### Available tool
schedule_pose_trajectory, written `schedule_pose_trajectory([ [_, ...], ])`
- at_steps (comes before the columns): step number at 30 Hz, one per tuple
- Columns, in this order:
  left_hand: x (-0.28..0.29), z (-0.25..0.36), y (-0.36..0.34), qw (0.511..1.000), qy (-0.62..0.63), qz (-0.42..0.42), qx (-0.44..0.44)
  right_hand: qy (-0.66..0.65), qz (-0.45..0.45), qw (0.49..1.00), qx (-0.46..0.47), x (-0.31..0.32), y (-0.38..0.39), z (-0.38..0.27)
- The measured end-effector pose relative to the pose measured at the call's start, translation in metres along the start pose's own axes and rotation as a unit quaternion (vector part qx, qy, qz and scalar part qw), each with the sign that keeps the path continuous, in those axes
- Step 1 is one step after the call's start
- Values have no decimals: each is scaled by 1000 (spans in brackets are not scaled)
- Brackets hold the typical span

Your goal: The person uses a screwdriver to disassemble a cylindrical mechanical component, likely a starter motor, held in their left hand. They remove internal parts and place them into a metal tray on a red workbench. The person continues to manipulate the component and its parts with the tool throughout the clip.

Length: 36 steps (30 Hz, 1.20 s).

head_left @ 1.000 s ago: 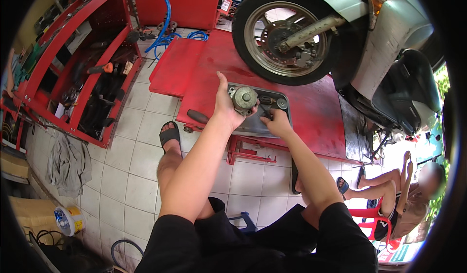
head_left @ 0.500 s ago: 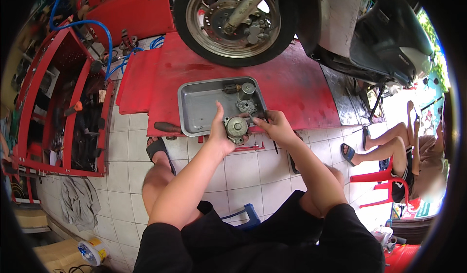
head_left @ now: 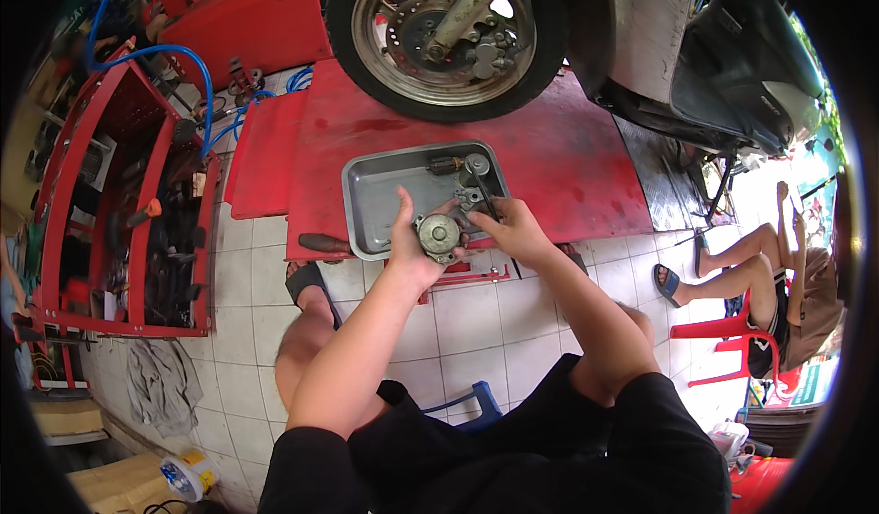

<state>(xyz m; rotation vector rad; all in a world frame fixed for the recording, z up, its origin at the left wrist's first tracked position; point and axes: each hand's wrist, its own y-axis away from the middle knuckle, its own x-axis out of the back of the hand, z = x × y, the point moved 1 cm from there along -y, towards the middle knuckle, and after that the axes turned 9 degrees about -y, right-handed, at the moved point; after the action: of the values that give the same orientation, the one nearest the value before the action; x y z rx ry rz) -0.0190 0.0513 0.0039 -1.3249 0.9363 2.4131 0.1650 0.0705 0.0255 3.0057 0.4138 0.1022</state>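
Note:
My left hand (head_left: 417, 252) is wrapped round a round metal housing (head_left: 439, 233), its domed face turned up. It is just above the near edge of a grey metal tray (head_left: 362, 216). My right hand (head_left: 515, 230) is closed on a long thin black tool (head_left: 485, 198), held at a slant; its exact kind is unclear. The right fingertips are close beside the housing, and I cannot tell whether they touch it. Inside the tray lie a dark cylindrical part (head_left: 446, 164), a metal cylinder (head_left: 475, 167) and a small metal cover (head_left: 469, 194), partly hidden by the tool.
A brown-handled tool (head_left: 323, 244) lies left of the tray on the red lift platform (head_left: 558, 180). A motorbike's front wheel (head_left: 439, 43) stands behind it. To the left is a red tool cart (head_left: 137, 212). A person (head_left: 810, 308) sits at the right on a red chair (head_left: 723, 331).
The view has shifted slightly. The black tool's upper part now shows above my right hand, over the tray. My left hand still holds the housing.

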Motion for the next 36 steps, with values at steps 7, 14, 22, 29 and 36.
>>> schedule_pose_trajectory([
  [7, -3, -1, 5, 999, -46, -5, -5, -83, 26, 993, -83, -3, 13, -10],
  [14, 0, -4, 6, 997, -80, -3, -11, -121, 10, 988, -93, -6, 14, -5],
  [22, -3, -5, 6, 996, -86, 11, 4, -180, 14, 977, -111, -2, 11, 1],
  [29, -9, -11, 6, 995, -93, 29, 5, -218, 46, 967, -124, 3, 12, 6],
  [36, -10, -15, 4, 996, -91, 15, -7, -133, 66, 986, -78, 5, 11, 1],
])
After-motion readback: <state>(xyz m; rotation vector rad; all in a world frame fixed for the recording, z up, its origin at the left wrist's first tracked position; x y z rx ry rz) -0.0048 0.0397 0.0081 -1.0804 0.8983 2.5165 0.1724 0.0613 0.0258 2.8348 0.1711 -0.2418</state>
